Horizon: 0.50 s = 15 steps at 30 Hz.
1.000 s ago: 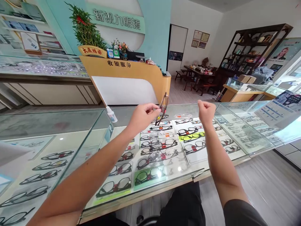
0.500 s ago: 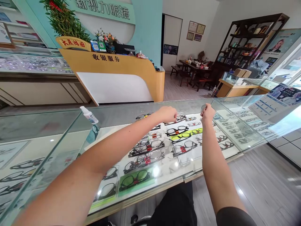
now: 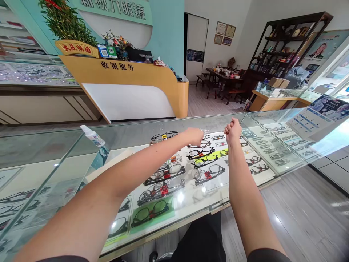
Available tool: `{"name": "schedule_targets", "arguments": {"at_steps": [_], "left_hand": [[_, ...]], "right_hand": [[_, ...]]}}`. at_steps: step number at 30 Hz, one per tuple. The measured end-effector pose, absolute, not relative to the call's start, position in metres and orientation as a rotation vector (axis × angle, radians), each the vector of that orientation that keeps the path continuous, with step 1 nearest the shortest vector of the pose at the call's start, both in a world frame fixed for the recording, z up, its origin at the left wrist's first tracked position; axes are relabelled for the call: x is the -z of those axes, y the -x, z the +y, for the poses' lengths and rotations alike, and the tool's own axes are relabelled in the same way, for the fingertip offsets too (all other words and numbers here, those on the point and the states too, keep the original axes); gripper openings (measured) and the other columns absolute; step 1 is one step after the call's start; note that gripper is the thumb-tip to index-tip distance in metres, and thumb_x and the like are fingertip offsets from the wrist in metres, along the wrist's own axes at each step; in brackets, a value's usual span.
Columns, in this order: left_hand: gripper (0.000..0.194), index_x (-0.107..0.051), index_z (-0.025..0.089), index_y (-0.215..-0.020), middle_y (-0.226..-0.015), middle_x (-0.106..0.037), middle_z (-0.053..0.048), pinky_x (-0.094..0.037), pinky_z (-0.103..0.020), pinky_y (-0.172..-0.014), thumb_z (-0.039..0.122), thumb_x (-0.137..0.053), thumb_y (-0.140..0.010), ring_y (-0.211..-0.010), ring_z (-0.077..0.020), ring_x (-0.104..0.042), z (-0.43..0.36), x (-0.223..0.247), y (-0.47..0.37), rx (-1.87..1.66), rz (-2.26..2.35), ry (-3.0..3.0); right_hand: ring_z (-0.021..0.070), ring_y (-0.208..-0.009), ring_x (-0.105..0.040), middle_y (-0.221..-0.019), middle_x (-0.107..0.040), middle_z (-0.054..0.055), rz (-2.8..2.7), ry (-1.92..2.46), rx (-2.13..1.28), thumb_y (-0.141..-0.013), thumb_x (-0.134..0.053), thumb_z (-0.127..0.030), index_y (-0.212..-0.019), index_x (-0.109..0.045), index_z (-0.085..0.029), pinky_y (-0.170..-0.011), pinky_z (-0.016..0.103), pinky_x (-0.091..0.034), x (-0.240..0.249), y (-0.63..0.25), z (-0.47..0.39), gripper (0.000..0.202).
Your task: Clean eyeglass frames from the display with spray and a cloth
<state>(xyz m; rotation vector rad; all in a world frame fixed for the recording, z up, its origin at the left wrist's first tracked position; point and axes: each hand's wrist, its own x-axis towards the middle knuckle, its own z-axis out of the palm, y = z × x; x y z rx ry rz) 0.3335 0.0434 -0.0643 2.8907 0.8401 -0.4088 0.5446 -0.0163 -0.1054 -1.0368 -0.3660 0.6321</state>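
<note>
My left hand (image 3: 195, 136) is stretched out over the glass-topped display case (image 3: 199, 198), its fingers curled and turned away from me. Part of a clear-framed pair of glasses (image 3: 204, 131) shows just beyond its fingers; I cannot tell whether the hand touches it. My right hand (image 3: 232, 131) is closed in a raised fist above the back part of the case. Whatever either hand may hold is hidden. Beneath the glass lie rows of spectacles, among them a black pair (image 3: 201, 153) and a pair on a green card (image 3: 150, 214).
A white bottle (image 3: 92, 136) stands on the glass at left. A desk calendar (image 3: 313, 122) leans at the right end. Behind the case are a yellow and white counter (image 3: 131, 98), a dark table (image 3: 225, 75) with benches and a wooden shelf (image 3: 286, 45).
The view has shifted slightly. My right hand has moved a little left, and the clear, roundish thing that showed beside its fingers is no longer visible. My left hand stays closed over the case.
</note>
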Motion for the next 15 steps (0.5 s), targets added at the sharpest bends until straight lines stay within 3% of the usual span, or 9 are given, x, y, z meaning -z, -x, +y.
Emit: {"name": "schedule_targets", "arguments": {"at_steps": [7, 15], "left_hand": [[0.031, -0.085, 0.021, -0.112, -0.118, -0.084, -0.015, -0.059, -0.036, -0.096, 0.03, -0.072, -0.085, -0.112, -0.0307, -0.078, 0.056, 0.063, -0.336, 0.243, 0.948, -2.902], [0.028, -0.081, 0.018, -0.116, -0.124, -0.08, -0.014, -0.062, -0.042, -0.1, 0.038, -0.078, -0.097, -0.117, -0.0294, -0.076, 0.068, 0.072, -0.342, 0.323, 1.036, -2.827]], "right_hand": [[0.0077, -0.041, -0.01, -0.047, -0.012, -0.013, -0.357, 1.045, -0.606, -0.09, -0.061, -0.036, -0.069, -0.018, -0.029, -0.036, 0.024, -0.015, 0.11, -0.547, -0.016, 0.048], [0.0075, -0.04, -0.01, -0.049, -0.011, -0.014, -0.398, 1.063, -0.628, -0.089, -0.061, -0.039, -0.068, -0.017, -0.029, -0.037, 0.023, -0.013, 0.115, -0.547, -0.011, 0.05]]}}
